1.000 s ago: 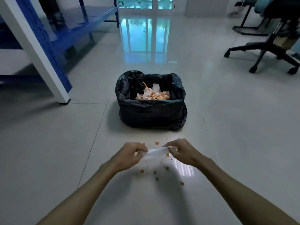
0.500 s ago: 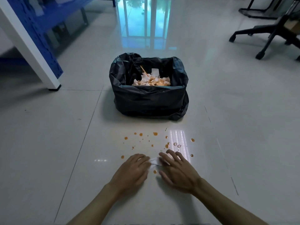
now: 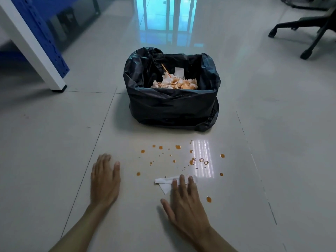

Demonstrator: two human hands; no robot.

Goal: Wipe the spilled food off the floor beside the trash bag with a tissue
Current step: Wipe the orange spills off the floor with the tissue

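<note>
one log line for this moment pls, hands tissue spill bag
right hand flat, pressing tissue on floor | left hand flat on floor, empty | orange spill mostly unwiped | trash bag open beyond spill

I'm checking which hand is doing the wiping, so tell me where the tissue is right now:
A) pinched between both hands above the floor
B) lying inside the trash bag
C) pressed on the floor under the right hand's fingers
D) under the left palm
C: the white tissue lies flat on the floor under the right hand, while the left hand rests bare on the tiles, apart from it.
</note>
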